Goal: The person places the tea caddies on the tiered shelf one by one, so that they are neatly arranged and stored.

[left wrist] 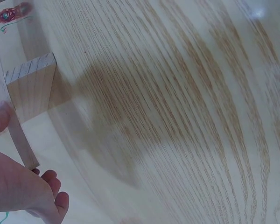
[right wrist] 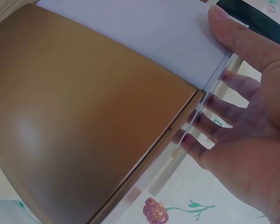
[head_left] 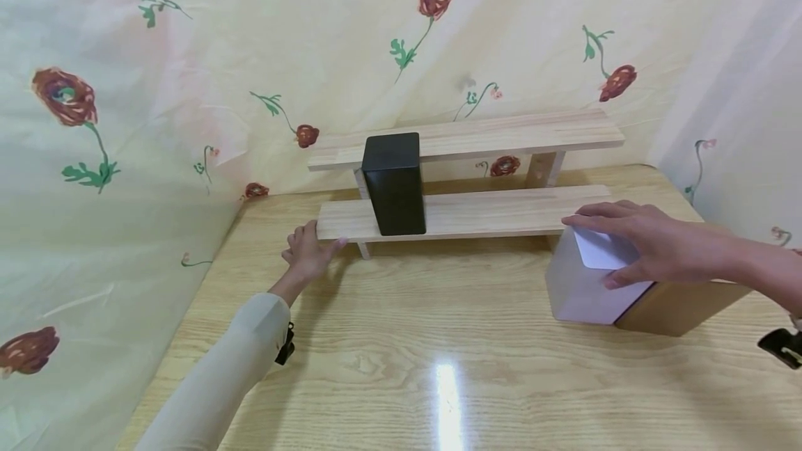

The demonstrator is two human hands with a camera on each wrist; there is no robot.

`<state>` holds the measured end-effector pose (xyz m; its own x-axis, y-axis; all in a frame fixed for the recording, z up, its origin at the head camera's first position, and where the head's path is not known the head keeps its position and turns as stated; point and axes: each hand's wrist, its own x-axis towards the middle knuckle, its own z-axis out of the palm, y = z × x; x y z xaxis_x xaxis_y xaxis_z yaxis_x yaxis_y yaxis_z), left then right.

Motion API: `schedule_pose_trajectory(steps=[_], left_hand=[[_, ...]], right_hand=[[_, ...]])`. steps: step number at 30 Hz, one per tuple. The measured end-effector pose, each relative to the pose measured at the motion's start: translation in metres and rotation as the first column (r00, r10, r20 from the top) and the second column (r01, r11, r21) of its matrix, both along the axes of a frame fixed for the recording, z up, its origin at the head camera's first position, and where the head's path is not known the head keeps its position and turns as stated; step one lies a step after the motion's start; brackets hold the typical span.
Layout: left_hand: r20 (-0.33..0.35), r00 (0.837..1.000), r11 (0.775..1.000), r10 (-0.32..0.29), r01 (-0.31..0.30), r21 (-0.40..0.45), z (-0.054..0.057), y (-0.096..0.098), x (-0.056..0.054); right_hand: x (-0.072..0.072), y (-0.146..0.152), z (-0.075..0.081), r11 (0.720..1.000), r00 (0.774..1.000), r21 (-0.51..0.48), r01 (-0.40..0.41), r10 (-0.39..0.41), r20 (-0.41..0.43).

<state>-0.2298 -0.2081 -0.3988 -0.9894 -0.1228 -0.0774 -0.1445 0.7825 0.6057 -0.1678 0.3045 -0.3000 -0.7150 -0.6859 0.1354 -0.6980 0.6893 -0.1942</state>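
A two-tier wooden shelf [head_left: 501, 213] stands at the back of the table. My left hand [head_left: 307, 252] holds the left end of its lower board, thumb [left wrist: 2, 116] on the front edge and fingers [left wrist: 51, 182] bent past the end. On the right, my right hand [head_left: 658, 239] grips a white box [head_left: 589, 291] from above, thumb [right wrist: 221, 14] on its near side and fingers over the top. Against the white box stands a brown box [head_left: 686, 308]. A black box [head_left: 395, 186] sits upright on the lower board, towards its left end.
The light wood-grain table [head_left: 401, 339] spreads in front of the shelf. Flower-patterned cloth [head_left: 351, 47] covers the back and both sides, close behind the shelf.
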Motion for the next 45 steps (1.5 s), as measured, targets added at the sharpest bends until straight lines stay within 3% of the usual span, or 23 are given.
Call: schedule_pose_trajectory(steps=[10,20,31,45], left_hand=[[-0.005,1.000,1.000,-0.006,0.006,-0.024,0.001,-0.001,-0.001],[-0.004,1.000,1.000,-0.003,0.003,-0.016,-0.001,-0.003,-0.003],[0.004,1.000,1.000,-0.004,0.004,-0.016,-0.001,-0.001,-0.002],[-0.002,1.000,0.999,-0.027,0.027,-0.020,0.002,-0.002,0.000]], right_hand=[[0.000,-0.008,0.014,0.999,0.999,0.023,-0.023,0.024,-0.022],[0.003,-0.025,0.031,1.000,0.999,0.005,-0.014,0.014,0.032],[-0.004,-0.039,0.045,0.998,0.999,0.041,-0.042,0.042,0.007],[-0.008,-0.053,0.067,0.999,0.995,0.020,-0.041,0.039,0.087]])
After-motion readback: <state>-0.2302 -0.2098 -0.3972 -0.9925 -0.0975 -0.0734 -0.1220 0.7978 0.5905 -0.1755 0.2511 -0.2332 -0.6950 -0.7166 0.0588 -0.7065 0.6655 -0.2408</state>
